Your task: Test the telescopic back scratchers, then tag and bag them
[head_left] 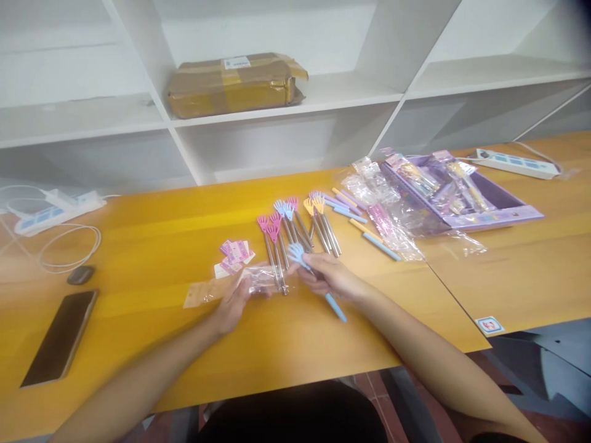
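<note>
My right hand [331, 275] is closed around a back scratcher [335, 307] with a light blue hand-shaped head and a blue grip. The head points up and left, and the grip sticks out below the fingers. My left hand [234, 303] pinches a clear plastic bag [264, 279], just left of the scratcher's head. Beyond both hands lie pink back scratchers [273, 232], blue-headed ones [284, 210] and yellow-headed ones [318, 206], with metal rods toward me. Several pink printed cards [235, 253] rest behind my left hand.
Loose coloured grip tubes [364, 231] lie right of the scratchers, beside clear bags [376, 184]. A purple display box [498, 215] holds packaged pieces. At left are a phone [60, 338], a small dark object [80, 274] and a power strip [60, 212]. A taped carton [231, 89] sits on the shelf.
</note>
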The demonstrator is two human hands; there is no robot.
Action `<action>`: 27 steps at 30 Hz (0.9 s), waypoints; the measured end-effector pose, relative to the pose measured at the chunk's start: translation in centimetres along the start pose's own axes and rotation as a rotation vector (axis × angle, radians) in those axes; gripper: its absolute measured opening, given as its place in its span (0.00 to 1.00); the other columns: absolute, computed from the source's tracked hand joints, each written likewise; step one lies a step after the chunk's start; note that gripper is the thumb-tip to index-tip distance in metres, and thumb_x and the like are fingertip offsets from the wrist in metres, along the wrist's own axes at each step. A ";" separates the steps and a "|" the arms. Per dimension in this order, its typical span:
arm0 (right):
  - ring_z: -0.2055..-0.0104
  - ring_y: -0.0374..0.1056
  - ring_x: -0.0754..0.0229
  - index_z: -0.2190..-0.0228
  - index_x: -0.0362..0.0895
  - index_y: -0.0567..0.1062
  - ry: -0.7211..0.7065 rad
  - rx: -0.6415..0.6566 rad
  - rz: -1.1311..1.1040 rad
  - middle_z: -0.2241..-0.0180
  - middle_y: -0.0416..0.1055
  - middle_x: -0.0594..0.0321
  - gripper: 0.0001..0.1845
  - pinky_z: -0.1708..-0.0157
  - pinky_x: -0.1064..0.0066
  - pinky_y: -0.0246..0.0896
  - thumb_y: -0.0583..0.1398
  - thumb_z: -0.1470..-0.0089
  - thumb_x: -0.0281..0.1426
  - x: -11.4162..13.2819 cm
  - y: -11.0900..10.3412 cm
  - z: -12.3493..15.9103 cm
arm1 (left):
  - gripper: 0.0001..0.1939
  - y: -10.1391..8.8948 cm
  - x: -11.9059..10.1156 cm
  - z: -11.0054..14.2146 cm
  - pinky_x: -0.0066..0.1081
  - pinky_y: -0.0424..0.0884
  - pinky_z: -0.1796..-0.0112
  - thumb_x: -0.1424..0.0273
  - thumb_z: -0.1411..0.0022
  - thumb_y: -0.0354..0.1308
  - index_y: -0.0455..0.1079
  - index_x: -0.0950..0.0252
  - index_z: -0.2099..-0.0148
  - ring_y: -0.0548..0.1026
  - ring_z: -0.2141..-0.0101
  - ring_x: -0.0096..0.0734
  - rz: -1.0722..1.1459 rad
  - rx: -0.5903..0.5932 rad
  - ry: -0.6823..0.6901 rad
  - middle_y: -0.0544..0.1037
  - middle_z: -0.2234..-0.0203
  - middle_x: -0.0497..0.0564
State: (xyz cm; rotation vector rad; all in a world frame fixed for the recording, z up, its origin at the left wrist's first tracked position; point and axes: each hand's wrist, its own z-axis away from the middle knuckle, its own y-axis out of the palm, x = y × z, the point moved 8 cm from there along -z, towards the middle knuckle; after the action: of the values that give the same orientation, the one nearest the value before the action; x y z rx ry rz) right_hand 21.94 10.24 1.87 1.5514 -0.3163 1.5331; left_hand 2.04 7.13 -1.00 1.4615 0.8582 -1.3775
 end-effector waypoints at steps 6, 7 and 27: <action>0.78 0.53 0.67 0.59 0.41 0.83 -0.068 0.034 0.466 0.78 0.58 0.71 0.30 0.78 0.73 0.47 0.57 0.30 0.55 0.5 1.4 0.7 | 0.30 -0.7 0.1 -0.4 0.51 0.74 0.42 0.45 0.26 0.54 0.74 0.62 0.37 0.79 0.46 0.50 0.086 -0.111 0.006 0.81 0.45 0.61; 0.77 0.56 0.66 0.60 0.41 0.83 -0.080 0.036 0.550 0.78 0.60 0.70 0.31 0.76 0.73 0.50 0.56 0.29 0.55 0.6 1.3 0.6 | 0.29 -0.8 0.2 -0.5 0.51 0.75 0.42 0.45 0.26 0.55 0.75 0.63 0.38 0.79 0.45 0.51 0.112 -0.128 0.015 0.81 0.45 0.61; 0.75 0.64 0.66 0.62 0.40 0.84 -0.085 0.100 0.703 0.74 0.67 0.66 0.31 0.72 0.73 0.59 0.57 0.30 0.55 -0.1 1.2 0.1 | 0.18 -0.6 -0.3 -1.2 0.46 0.83 0.49 0.61 0.34 0.71 0.79 0.64 0.46 0.86 0.53 0.46 0.317 -0.037 0.014 0.87 0.52 0.58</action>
State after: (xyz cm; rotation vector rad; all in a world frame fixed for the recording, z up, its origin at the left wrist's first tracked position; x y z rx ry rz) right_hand 21.17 9.46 2.28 1.6795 -0.9205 2.0327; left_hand 1.88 8.44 -0.84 1.5061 0.6247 -1.1100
